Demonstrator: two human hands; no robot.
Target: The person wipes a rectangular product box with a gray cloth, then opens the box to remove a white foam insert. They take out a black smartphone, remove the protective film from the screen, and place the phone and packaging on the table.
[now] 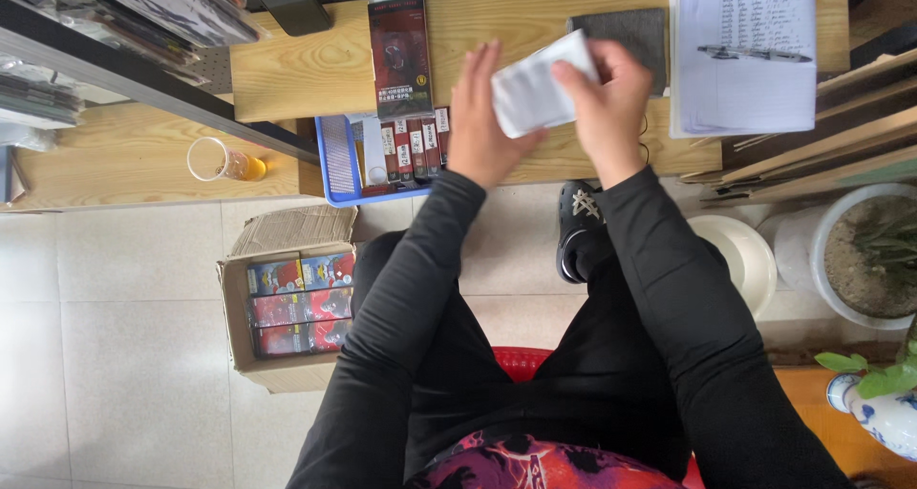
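Note:
Both my hands hold a white flat packet (pixel 537 90) up over the wooden table (pixel 287 69). My left hand (pixel 482 116) grips its lower left edge, and my right hand (pixel 608 102) pinches its upper right corner. Just left of my left hand stands a blue basket (pixel 339 159) with several slim dark red packages (pixel 411 145) standing in it. A long dark red box (pixel 400 54) lies on the table behind the basket.
A grey pad (pixel 630 31) and a notebook with a pen (pixel 750 54) lie at the back right. A plastic cup of amber drink (pixel 224 161) sits on a lower shelf at left. An open carton of colourful boxes (pixel 291 303) rests on the floor; plant pots (pixel 864 255) stand right.

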